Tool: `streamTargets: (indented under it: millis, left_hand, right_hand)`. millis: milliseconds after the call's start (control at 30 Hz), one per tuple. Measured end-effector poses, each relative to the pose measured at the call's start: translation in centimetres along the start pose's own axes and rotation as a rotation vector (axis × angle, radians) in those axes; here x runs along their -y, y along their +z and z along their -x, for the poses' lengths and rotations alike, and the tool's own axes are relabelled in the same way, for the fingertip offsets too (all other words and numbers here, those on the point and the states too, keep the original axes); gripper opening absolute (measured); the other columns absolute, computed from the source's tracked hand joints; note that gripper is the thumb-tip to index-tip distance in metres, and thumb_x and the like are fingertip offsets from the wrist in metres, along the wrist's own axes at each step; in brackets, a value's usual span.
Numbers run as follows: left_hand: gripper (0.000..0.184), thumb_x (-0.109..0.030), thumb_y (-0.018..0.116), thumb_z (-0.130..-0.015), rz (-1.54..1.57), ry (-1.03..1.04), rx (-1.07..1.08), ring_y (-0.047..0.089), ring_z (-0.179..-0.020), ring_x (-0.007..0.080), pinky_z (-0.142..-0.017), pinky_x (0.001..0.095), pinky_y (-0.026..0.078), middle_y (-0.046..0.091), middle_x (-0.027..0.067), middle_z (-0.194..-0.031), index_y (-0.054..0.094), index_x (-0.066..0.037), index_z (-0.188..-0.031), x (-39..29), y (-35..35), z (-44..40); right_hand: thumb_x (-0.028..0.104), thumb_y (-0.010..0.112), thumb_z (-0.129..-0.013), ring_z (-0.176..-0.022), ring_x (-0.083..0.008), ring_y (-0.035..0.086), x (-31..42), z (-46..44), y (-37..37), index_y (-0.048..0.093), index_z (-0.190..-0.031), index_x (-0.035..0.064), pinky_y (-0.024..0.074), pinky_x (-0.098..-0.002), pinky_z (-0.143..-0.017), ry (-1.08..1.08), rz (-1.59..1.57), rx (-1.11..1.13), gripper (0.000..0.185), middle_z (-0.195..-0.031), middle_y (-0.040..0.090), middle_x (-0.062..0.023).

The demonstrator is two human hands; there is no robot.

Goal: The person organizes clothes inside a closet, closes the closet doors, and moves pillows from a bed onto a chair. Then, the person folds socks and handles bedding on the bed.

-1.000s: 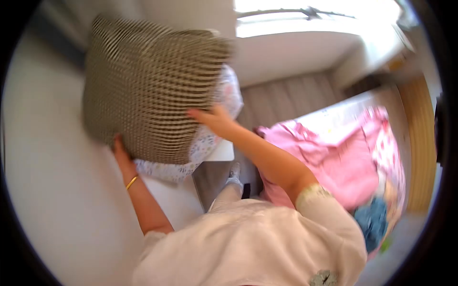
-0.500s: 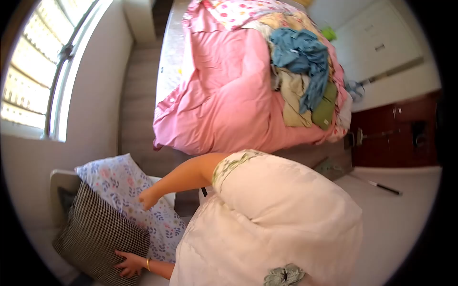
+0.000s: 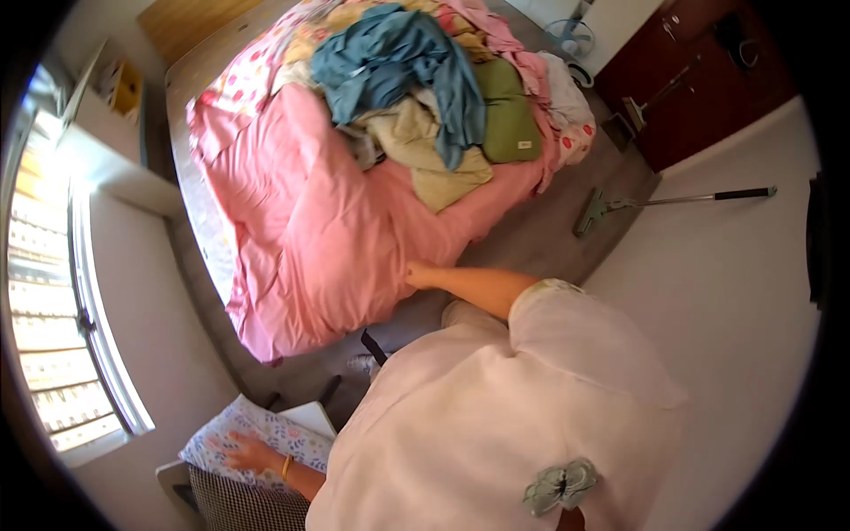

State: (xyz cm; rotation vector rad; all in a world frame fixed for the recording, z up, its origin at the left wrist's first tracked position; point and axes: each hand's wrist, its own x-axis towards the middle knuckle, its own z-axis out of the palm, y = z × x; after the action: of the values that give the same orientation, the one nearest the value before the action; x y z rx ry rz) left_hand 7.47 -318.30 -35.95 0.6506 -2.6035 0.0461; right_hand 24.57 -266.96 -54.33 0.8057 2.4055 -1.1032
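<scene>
My left hand (image 3: 250, 453), with a gold bracelet at the wrist, lies with fingers spread on a white cushion with a blue-and-pink floral pattern (image 3: 297, 444). Below it, partly covered, is a black-and-white checked cushion (image 3: 243, 506); both rest on a white chair (image 3: 314, 418). My right hand (image 3: 420, 273) is closed, its fingers curled, in front of the near edge of a pink quilt (image 3: 310, 221) on the bed. Nothing shows in it, and I cannot tell whether it touches the quilt.
On the bed lie a blue garment (image 3: 390, 75), a beige cloth (image 3: 416, 146) and a green cushion (image 3: 511, 111). A mop (image 3: 611, 203) leans by the right wall. A barred window (image 3: 66, 327) is at left. A fan (image 3: 568, 37) stands beyond the bed.
My view has turned toward the bed. My left hand has gone from the checked cushion to the floral one. My right arm has swung away from the chair toward the pink quilt.
</scene>
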Motion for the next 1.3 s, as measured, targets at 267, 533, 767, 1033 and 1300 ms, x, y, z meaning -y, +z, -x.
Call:
streamTargets:
  millis: [267,533,767,1033,1300]
  left_hand:
    - [0.067,-0.049,0.047,-0.08,0.524,0.511,0.505,0.023,-0.125,0.0324,-0.102,0.0401,0.02,0.029,0.0215,-0.132,0.035,-0.002,-0.127,-32.3,-3.6,19.3]
    - [0.064,-0.04,0.046,-0.083,0.66,0.642,1.279,0.021,-0.126,0.0331,-0.102,0.0407,0.018,0.026,0.0226,-0.133,0.03,0.004,-0.127,-49.8,-4.6,37.8]
    - [0.072,-0.051,0.044,-0.081,0.554,0.101,1.996,0.029,-0.124,0.0275,-0.096,0.0579,0.016,0.027,0.0124,-0.136,0.02,-0.01,-0.134,-59.1,-3.2,51.2]
    - [0.075,-0.05,0.058,-0.074,0.536,0.192,2.064,0.029,-0.123,0.0274,-0.094,0.0536,0.025,0.031,0.0111,-0.134,0.031,-0.007,-0.13,-71.8,-0.8,61.1]
    - [0.108,-0.057,0.071,-0.052,0.33,0.638,1.607,0.04,-0.115,0.0313,-0.094,0.0366,0.034,0.037,0.023,-0.126,0.028,0.009,-0.126,-77.3,3.7,70.8]
  right_hand:
    - [0.021,0.057,-0.071,-0.065,-0.0225,0.055,-27.0,17.0,-8.7,0.06,-0.075,0.0066,0.0439,-0.0354,-0.057,0.445,-0.258,-0.015,0.015,-0.072,0.059,-0.0109]
    - [0.012,0.058,-0.072,-0.051,-0.0164,0.049,-37.3,29.0,-10.8,0.057,-0.069,0.0079,0.0412,-0.0311,-0.046,0.952,-0.938,-0.447,0.005,-0.062,0.054,-0.0035]
    - [0.023,0.054,-0.076,-0.062,-0.0159,0.055,-35.4,27.6,-15.0,0.058,-0.086,0.0065,0.044,-0.0297,-0.054,0.613,-0.695,-0.077,0.02,-0.071,0.058,-0.0043]
    - [0.023,0.052,-0.08,-0.08,-0.0155,0.055,-40.3,23.3,-32.4,0.057,-0.099,0.0037,0.0449,-0.0287,-0.067,0.699,-0.754,-0.136,0.027,-0.087,0.059,-0.0074]
    - [0.018,0.051,-0.081,-0.071,-0.0114,0.057,-46.9,26.1,-31.2,0.056,-0.093,0.0069,0.0429,-0.0223,-0.055,0.853,-1.027,-0.316,0.017,-0.079,0.058,-0.0025]
